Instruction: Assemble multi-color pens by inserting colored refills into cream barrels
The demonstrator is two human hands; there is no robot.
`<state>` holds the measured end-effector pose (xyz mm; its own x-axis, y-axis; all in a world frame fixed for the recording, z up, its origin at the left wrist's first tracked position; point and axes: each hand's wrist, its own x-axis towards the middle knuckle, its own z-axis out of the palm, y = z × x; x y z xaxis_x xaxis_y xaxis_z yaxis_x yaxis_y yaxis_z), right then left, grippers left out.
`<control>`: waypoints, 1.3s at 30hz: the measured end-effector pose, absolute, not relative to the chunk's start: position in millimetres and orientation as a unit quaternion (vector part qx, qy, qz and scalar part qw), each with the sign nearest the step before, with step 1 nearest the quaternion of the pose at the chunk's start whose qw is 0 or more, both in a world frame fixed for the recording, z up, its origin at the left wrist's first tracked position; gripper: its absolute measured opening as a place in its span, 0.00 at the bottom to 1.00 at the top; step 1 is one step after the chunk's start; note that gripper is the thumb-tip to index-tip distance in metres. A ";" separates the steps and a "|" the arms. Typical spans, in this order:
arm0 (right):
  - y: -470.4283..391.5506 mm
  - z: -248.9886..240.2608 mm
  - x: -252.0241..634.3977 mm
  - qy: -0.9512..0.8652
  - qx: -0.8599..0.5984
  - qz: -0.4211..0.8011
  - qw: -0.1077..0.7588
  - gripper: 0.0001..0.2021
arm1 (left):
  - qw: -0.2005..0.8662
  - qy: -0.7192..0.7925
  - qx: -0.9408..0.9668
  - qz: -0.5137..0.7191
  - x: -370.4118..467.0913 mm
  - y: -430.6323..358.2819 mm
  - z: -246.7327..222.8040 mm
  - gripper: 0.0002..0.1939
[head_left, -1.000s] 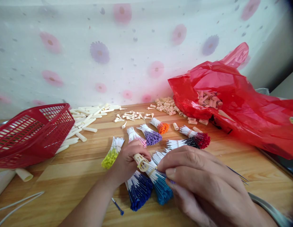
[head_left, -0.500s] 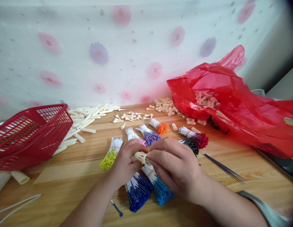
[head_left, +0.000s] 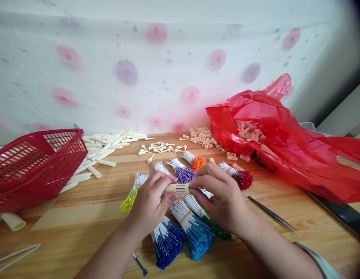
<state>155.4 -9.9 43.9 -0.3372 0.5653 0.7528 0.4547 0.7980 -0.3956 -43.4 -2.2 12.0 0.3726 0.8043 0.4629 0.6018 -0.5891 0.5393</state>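
Observation:
A cream plastic tube with slots along its side (head_left: 180, 188) lies level between my hands, above the bundles. My left hand (head_left: 152, 203) is closed round its left part, thumb below. The fingertips of my right hand (head_left: 223, 197) pinch its right end; what sits inside that end is hidden. Beneath and around my hands lie banded bundles of white sticks with coloured tips: dark blue (head_left: 168, 240), light blue (head_left: 194, 228), green (head_left: 216, 221), yellow (head_left: 134, 193), pink (head_left: 163, 169), purple (head_left: 182, 170), orange (head_left: 194, 159) and dark red (head_left: 239, 174).
A red basket (head_left: 52, 166) stands left beside a pile of cream tubes (head_left: 106, 151). Small pointed pieces (head_left: 159, 147) and slotted pieces (head_left: 201, 135) lie behind. A red plastic bag (head_left: 273, 131) spreads rightward. Tweezers (head_left: 271, 214) lie right; a single blue-tipped stick (head_left: 139, 264) lies in front.
The tube has turned level, so its slotted side shows. My right hand has shifted slightly right, uncovering the green bundle and hiding the black one. The view has tilted up a little.

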 end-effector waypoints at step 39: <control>126.3 14.1 156.1 -0.714 -0.692 0.102 0.040 0.15 | 0.240 0.560 0.696 0.379 -53.5 22.6 -7.1 0.13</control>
<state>156.1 126.3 14.1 -0.0399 0.9956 -0.0846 0.9794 0.0222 -0.2006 -53.5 22.6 -7.1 0.0847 0.9620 0.2595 0.5976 -0.2574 0.7593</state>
